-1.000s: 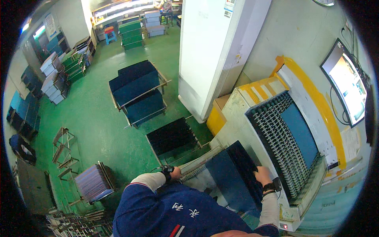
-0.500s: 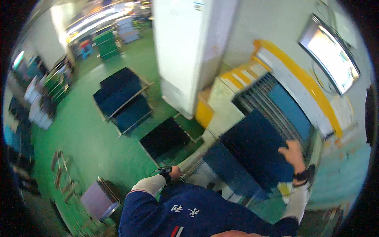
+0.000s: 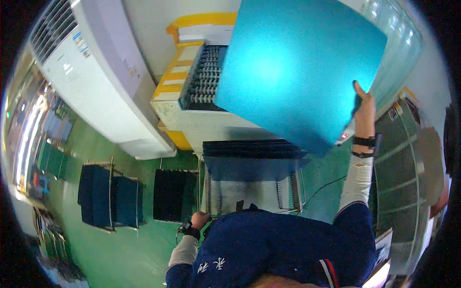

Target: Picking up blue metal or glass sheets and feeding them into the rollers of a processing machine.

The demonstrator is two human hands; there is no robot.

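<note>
A large flat blue panel [image 3: 288, 77], bright where light falls on it, is raised at a tilt in front of me. My right hand [image 3: 366, 113] grips it near its right edge, thumb up along the edge and the other fingers hidden. Below the panel stands a metal rack [image 3: 300, 192] with several dark panels [image 3: 254, 152] upright in its far part. At the rack's near left corner, my left hand [image 3: 200, 220] is closed on the frame; its fingers show only in part.
Behind the raised panel lies a roller machine [image 3: 204, 79] edged with yellow tape. Left of it rises a tall white cabinet unit [image 3: 91, 77]. More racks of dark panels [image 3: 175, 194] [image 3: 113, 197] stand on the green floor to the left. A grey slatted rack [image 3: 396, 177] is at the right.
My view has turned to the right. The panel under my right hand has come up and tilted, its face now bright blue. My left hand stays at the rack's corner.
</note>
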